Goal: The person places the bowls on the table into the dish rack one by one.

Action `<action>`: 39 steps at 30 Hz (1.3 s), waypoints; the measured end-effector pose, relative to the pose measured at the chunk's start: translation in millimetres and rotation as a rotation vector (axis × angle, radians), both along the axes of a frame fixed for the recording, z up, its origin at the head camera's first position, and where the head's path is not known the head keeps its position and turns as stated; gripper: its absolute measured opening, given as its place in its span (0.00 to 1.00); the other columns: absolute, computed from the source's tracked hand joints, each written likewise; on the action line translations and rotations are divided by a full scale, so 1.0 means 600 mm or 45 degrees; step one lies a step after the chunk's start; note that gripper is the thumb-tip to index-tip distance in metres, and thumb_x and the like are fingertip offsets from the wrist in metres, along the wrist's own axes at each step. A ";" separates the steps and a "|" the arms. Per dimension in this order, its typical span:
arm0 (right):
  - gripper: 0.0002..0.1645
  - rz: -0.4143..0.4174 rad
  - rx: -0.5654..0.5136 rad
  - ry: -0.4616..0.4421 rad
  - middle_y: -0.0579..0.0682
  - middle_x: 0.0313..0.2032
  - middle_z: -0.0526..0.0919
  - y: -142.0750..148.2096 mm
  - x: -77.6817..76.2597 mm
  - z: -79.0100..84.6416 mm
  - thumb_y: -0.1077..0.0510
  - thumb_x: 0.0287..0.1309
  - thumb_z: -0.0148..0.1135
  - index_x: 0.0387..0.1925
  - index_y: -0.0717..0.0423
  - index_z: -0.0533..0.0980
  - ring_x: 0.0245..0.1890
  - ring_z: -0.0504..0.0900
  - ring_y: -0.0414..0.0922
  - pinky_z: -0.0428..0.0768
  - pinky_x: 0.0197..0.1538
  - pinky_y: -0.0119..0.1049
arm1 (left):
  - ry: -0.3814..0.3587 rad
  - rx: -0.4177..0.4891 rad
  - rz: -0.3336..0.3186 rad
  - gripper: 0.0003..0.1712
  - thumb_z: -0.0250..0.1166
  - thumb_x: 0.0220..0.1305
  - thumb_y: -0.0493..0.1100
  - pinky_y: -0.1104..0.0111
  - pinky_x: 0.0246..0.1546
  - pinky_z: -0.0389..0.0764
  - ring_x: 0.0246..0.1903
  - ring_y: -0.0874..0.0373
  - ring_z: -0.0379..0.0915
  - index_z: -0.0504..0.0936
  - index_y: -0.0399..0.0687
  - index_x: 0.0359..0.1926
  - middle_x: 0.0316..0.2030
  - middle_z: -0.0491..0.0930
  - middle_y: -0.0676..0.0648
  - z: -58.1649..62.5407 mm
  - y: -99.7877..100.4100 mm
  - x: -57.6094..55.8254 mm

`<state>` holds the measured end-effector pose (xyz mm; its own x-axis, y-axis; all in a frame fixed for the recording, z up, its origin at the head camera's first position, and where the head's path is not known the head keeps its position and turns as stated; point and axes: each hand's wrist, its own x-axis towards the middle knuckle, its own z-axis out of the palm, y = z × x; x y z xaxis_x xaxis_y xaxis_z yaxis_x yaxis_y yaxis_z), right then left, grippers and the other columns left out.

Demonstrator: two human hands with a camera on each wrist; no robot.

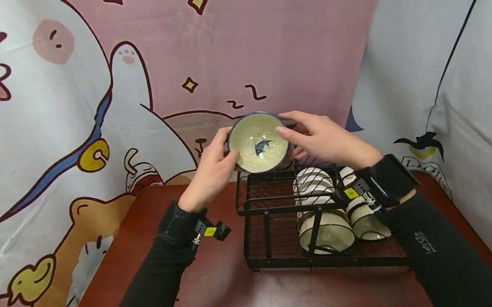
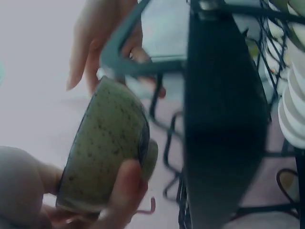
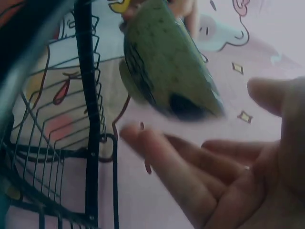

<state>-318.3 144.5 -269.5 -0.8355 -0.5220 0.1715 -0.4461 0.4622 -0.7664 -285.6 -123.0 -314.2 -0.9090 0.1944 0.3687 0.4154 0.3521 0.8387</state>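
Observation:
A small pale-green bowl (image 1: 257, 128) with a dark rim and a blue fish painted inside is held up, its inside facing the head camera. My left hand (image 1: 213, 170) grips it at the lower left, thumb over the rim. At its upper right is my right hand (image 1: 328, 138), whose thumb overlaps the rim in the head view. In the right wrist view, the right fingers (image 3: 186, 171) are spread and stand a little apart from the bowl (image 3: 167, 62). Brown speckles cover the bowl's outside (image 2: 105, 143) in the left wrist view.
Just below and right of the hands stands a black two-tier wire dish rack (image 1: 286, 264) on a reddish-brown table (image 1: 221, 292). White dishes (image 1: 315, 182) and a bowl (image 1: 327, 239) line its middle; more bowls (image 1: 367, 224) sit at the right. A cartoon-printed cloth (image 1: 273, 26) hangs behind.

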 end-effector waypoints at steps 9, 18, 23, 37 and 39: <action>0.30 -0.056 0.021 0.044 0.61 0.58 0.82 -0.010 -0.002 -0.011 0.66 0.75 0.56 0.75 0.58 0.71 0.52 0.85 0.55 0.85 0.56 0.53 | 0.077 -0.086 -0.193 0.29 0.54 0.82 0.33 0.52 0.55 0.86 0.64 0.44 0.80 0.65 0.39 0.80 0.68 0.77 0.35 0.007 0.023 0.011; 0.32 -0.138 0.088 0.142 0.60 0.57 0.84 -0.005 0.004 -0.015 0.70 0.69 0.53 0.73 0.59 0.74 0.54 0.82 0.55 0.76 0.62 0.55 | 0.062 -0.118 -0.248 0.29 0.57 0.83 0.34 0.54 0.47 0.87 0.53 0.45 0.86 0.66 0.43 0.80 0.65 0.78 0.36 0.003 0.026 0.011; 0.30 -0.137 0.072 0.165 0.59 0.58 0.86 0.008 0.006 -0.014 0.70 0.70 0.54 0.71 0.57 0.76 0.56 0.83 0.55 0.77 0.64 0.57 | 0.069 -0.108 -0.319 0.33 0.60 0.83 0.36 0.51 0.53 0.89 0.57 0.42 0.86 0.63 0.42 0.83 0.69 0.75 0.36 0.000 0.033 0.011; 0.26 -0.208 -0.027 0.190 0.63 0.62 0.83 0.113 0.010 -0.011 0.70 0.75 0.56 0.70 0.57 0.77 0.64 0.78 0.59 0.69 0.72 0.64 | 0.263 -0.299 -0.129 0.42 0.60 0.81 0.66 0.44 0.72 0.73 0.75 0.42 0.68 0.59 0.66 0.88 0.81 0.63 0.46 -0.053 -0.045 0.006; 0.26 -0.263 -0.013 0.227 0.62 0.63 0.83 0.134 0.013 -0.013 0.68 0.76 0.57 0.71 0.55 0.77 0.63 0.77 0.57 0.70 0.70 0.58 | 0.272 -0.408 -0.031 0.43 0.58 0.81 0.68 0.39 0.73 0.69 0.78 0.42 0.62 0.59 0.64 0.88 0.82 0.62 0.47 -0.076 -0.069 0.001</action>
<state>-310.3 225.2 -277.3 -0.8802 -0.3413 0.3297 -0.4715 0.5500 -0.6894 -284.7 -164.2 -359.8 -0.8119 0.3511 0.4665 0.5805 0.5705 0.5809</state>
